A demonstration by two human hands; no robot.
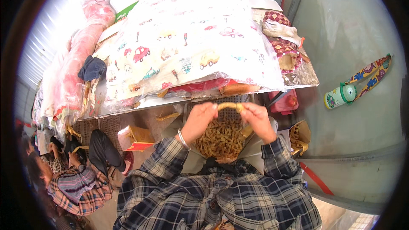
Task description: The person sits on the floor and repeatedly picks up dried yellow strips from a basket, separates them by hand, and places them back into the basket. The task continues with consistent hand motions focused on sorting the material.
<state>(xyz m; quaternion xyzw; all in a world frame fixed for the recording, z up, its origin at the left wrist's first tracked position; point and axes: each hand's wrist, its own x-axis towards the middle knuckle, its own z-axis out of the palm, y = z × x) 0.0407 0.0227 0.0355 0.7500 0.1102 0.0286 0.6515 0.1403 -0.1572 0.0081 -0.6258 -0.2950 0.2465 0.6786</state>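
A bent yellow-brown strip (229,105), perhaps dried leaf or stalk, spans the gap between my two hands. Its left end is pinched in the fingers of my left hand (201,121), which has a silver bangle at the wrist. My right hand (259,122) grips the other end, where the strip looks thicker and knotted or folded. Below both hands, at my lap, lies a heap of small curled brown pieces (217,142); what holds it is mostly hidden. Beside the heap, under my right hand, another pale brown piece (246,131) shows partly.
Ahead stands a table (306,73) bearing a plastic-wrapped, car-printed bundle (179,44) and a work glove (281,30). A cardboard box (140,135) is at left, near a seated person (76,182). At right are a bag of brown strips (300,135) and a hanging green bottle (340,95).
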